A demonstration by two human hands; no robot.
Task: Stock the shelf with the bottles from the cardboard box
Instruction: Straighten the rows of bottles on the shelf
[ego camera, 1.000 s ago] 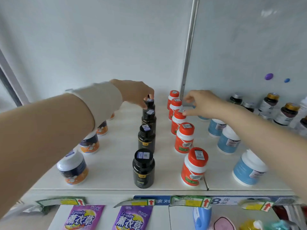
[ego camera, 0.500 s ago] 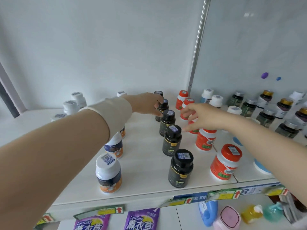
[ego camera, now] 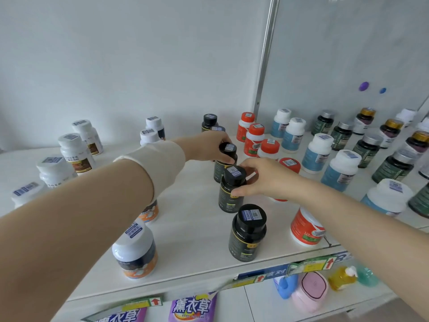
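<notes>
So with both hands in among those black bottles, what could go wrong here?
The left hand grips the third black bottle from the front, and the right hand grips the second black bottle. They stand close in one row, so shifting either could tip the other. The right forearm seems to pass just over the red bottle near the shelf edge and might sweep it off.

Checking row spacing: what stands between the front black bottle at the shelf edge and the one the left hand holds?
In the head view, one more black bottle, gripped by the right hand.
</notes>
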